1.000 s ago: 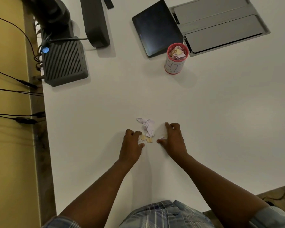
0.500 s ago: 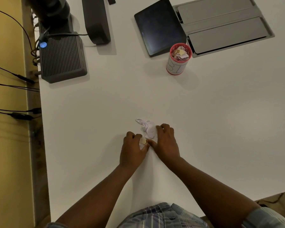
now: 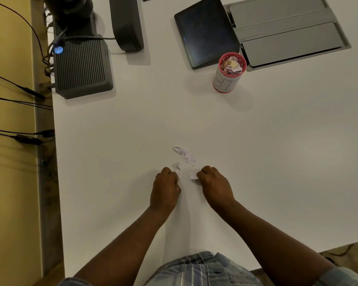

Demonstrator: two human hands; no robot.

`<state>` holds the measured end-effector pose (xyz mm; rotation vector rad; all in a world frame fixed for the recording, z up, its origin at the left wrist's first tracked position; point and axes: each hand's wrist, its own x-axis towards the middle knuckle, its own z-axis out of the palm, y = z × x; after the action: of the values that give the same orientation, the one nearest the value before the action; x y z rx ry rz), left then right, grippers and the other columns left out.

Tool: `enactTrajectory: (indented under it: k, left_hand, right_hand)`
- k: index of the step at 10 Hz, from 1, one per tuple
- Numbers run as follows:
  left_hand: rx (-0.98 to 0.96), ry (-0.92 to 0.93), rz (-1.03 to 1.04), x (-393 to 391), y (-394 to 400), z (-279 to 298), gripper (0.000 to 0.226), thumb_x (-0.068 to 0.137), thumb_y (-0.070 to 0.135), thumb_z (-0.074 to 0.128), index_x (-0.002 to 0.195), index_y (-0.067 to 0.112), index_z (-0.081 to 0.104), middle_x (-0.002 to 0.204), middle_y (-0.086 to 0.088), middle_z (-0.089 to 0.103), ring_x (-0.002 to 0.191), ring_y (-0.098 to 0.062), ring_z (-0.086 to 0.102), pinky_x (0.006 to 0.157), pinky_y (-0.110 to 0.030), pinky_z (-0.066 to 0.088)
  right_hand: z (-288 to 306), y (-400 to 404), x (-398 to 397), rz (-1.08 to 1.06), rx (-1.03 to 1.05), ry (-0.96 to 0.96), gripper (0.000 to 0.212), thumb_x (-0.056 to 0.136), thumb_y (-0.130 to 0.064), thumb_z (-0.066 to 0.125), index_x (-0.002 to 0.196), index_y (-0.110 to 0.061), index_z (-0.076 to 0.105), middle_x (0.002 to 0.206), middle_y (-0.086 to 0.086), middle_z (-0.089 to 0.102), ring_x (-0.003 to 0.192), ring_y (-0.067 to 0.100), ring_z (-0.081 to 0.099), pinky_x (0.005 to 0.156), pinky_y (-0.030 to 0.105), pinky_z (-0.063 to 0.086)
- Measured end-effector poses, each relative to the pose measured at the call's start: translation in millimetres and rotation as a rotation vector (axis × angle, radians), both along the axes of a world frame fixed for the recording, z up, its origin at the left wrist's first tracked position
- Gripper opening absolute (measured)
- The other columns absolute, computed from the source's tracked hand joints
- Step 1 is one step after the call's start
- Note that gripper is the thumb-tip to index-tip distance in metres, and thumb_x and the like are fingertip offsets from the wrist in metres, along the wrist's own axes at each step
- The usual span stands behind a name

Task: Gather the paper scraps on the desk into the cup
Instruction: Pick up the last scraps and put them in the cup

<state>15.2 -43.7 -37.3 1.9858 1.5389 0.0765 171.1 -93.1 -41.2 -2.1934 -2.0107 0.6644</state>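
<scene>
Compared with half a second ago, your hands have drawn apart: a strip of white desk (image 3: 256, 162) now shows between them at lower centre. Your left hand (image 3: 165, 189) is curled into a fist, a small white scrap (image 3: 177, 167) at its fingertips; whether it grips that scrap cannot be told. Your right hand (image 3: 214, 185) is curled knuckles-up, a scrap (image 3: 193, 175) touching its fingertips. The crumpled paper scraps (image 3: 184, 154) lie just above both hands. The red-rimmed cup (image 3: 228, 73), already holding scraps, stands upper right, well apart.
</scene>
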Motion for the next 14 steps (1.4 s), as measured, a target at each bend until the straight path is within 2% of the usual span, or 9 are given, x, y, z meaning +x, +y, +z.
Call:
enactTrajectory:
  k: [1,3,5,6,8,9,11,13,14]
  left_hand:
    - [-0.044,0.004,0.036,-3,7,2,0.005,0.074,-0.002,0.061,0.072,0.002,0.063,0.083,-0.011,0.060,0.073,-0.026,0.056,0.067,-0.041,0.049]
    - [-0.120,-0.012,0.076,-9,29,6,0.009,0.064,-0.001,0.069,0.068,0.006,0.072,0.074,-0.008,0.069,0.066,-0.019,0.060,0.062,-0.024,0.046]
    - [-0.193,-0.163,0.174,-9,46,9,0.009,0.067,0.005,0.075,0.069,0.013,0.071,0.062,0.006,0.065,0.056,-0.004,0.057,0.054,-0.009,0.041]
    - [-0.183,-0.204,0.146,-2,48,8,0.012,0.070,0.010,0.078,0.079,0.016,0.072,0.069,0.009,0.064,0.063,-0.007,0.060,0.061,-0.017,0.046]
    - [-0.115,-0.059,-0.077,10,33,-2,0.049,0.077,0.008,0.072,0.123,0.015,0.055,0.107,-0.004,0.050,0.089,-0.020,0.059,0.080,-0.028,0.050]
    - [-0.119,-0.035,-0.108,12,31,-3,0.023,0.086,0.010,0.061,0.108,0.014,0.061,0.109,-0.002,0.049,0.089,-0.019,0.055,0.072,-0.027,0.046]
    - [-0.003,-0.039,-0.140,12,30,-5,0.012,0.082,-0.002,0.060,0.072,0.001,0.066,0.083,-0.010,0.059,0.072,-0.023,0.059,0.065,-0.037,0.050]
    - [-0.175,-0.160,0.151,10,44,1,0.003,0.074,0.011,0.076,0.075,0.013,0.073,0.078,-0.001,0.072,0.072,-0.012,0.067,0.066,-0.012,0.044]
    - [-0.519,-0.397,0.509,17,56,11,0.007,0.068,0.015,0.081,0.071,0.019,0.075,0.073,0.002,0.075,0.073,-0.012,0.071,0.068,-0.018,0.054]
  right_hand:
    - [4,6,12,-0.233,-0.010,0.162,0.015,0.088,-0.014,0.059,0.093,-0.007,0.072,0.094,0.010,0.067,0.084,0.027,0.061,0.069,0.033,0.049]
    - [17,27,58,-0.743,-0.181,0.526,0.010,0.071,-0.016,0.076,0.069,-0.025,0.075,0.058,-0.014,0.065,0.052,0.002,0.058,0.045,0.005,0.039]
    - [51,61,95,-0.885,-0.055,0.938,0.009,0.071,-0.011,0.081,0.065,-0.015,0.075,0.071,0.007,0.074,0.073,0.021,0.072,0.076,0.032,0.057]
    - [76,92,112,-0.862,0.058,1.033,0.017,0.072,-0.005,0.078,0.060,-0.015,0.074,0.064,0.004,0.073,0.068,0.020,0.070,0.074,0.030,0.056]
    - [118,172,149,-0.763,0.357,0.564,0.006,0.075,-0.021,0.076,0.070,-0.022,0.073,0.074,-0.006,0.072,0.067,0.006,0.069,0.064,0.018,0.053]
    - [118,211,160,-0.544,0.432,0.184,0.014,0.082,-0.019,0.066,0.084,-0.009,0.074,0.079,0.005,0.073,0.063,0.006,0.061,0.056,0.011,0.042]
    - [92,263,172,-0.385,0.185,-0.133,0.036,0.082,-0.028,0.071,0.105,-0.001,0.065,0.099,0.018,0.068,0.090,0.032,0.067,0.081,0.038,0.055]
    - [76,292,168,-0.329,-0.148,-0.166,0.037,0.084,-0.015,0.066,0.116,-0.001,0.054,0.107,0.019,0.060,0.103,0.037,0.058,0.085,0.042,0.049]
    - [73,291,172,-0.276,-0.057,-0.060,0.021,0.087,-0.012,0.050,0.099,-0.001,0.063,0.099,0.020,0.065,0.093,0.038,0.061,0.069,0.038,0.045]
